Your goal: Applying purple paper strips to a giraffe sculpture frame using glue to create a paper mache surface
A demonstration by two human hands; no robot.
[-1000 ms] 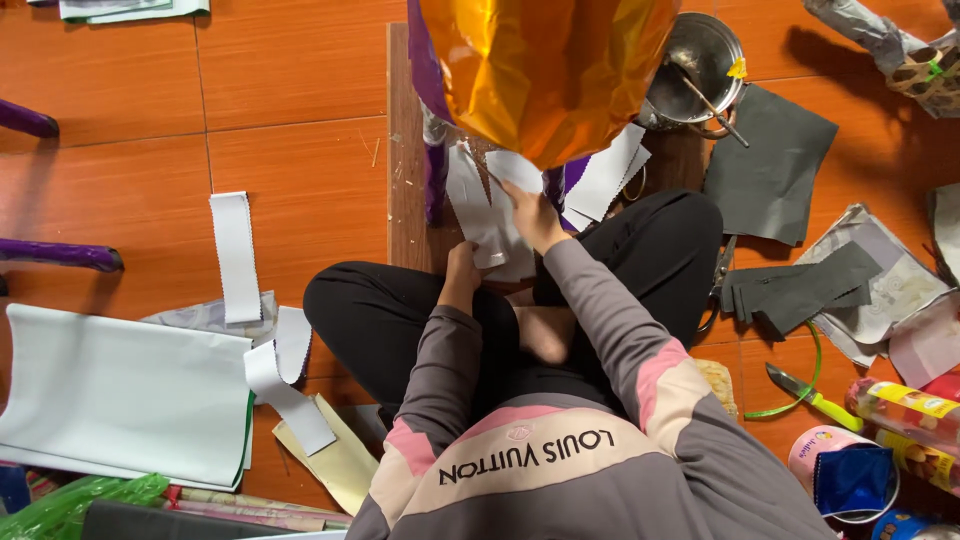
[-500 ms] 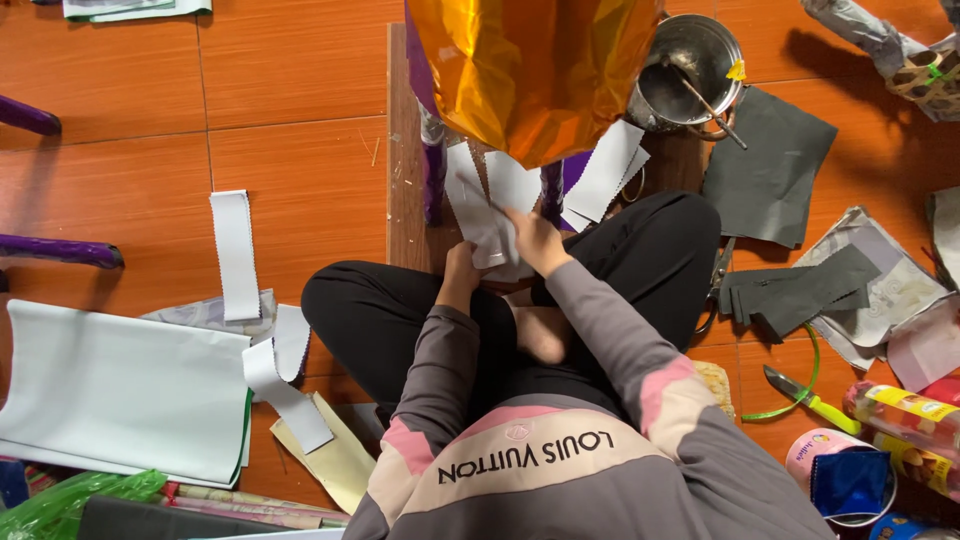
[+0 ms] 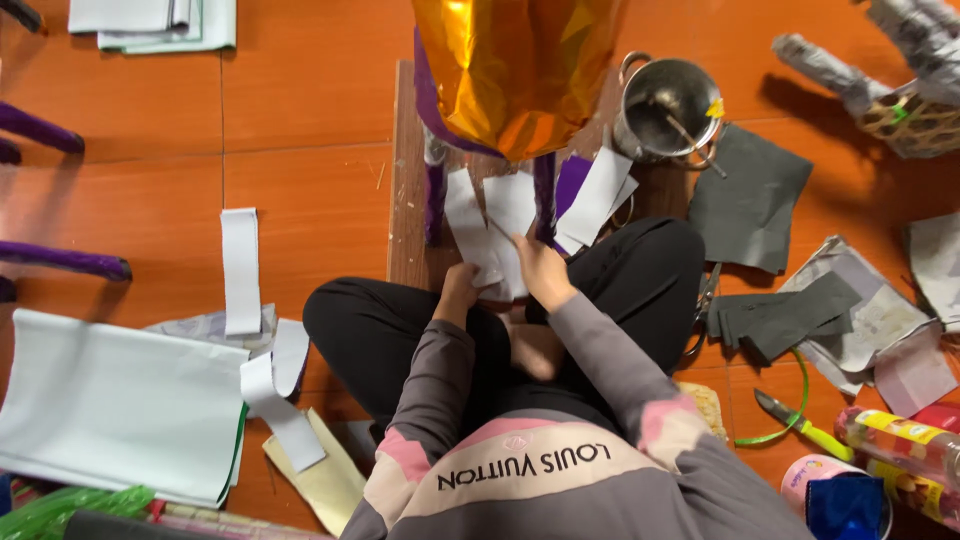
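A: Head view, looking straight down on a person seated cross-legged on an orange tiled floor (image 3: 300, 100). Both hands meet at a cluster of white paper pieces (image 3: 490, 235) lying on a wooden board (image 3: 405, 200) just ahead of the knees.

B: Grip?

A: Left hand (image 3: 460, 290) is closed around the lower edge of the paper pieces, fingers curled under. Right hand (image 3: 540, 270) lies on top of the same pieces, fingers bent and pinching them; exact finger contact is too small to tell.

B: Where do the papers sit relative to the rest?

A: Between two purple-wrapped legs (image 3: 545, 195) of a frame standing on the board. Above them hangs a shiny gold foil shape (image 3: 515, 70), covering the board's far end. A further white strip leans out to the right, toward a steel pot (image 3: 665, 110) with a stick in it.

B: Surroundings?

A: Dark grey sheets (image 3: 750, 195) right of the pot, more grey scraps near the right knee. Green-handled cutter (image 3: 795, 425) on the floor at lower right, beside a green wire loop. Left side: a loose white strip (image 3: 241, 270), a large pale sheet (image 3: 110, 405) with a green edge, and a folded stack at top left. Purple rods enter from the left edge
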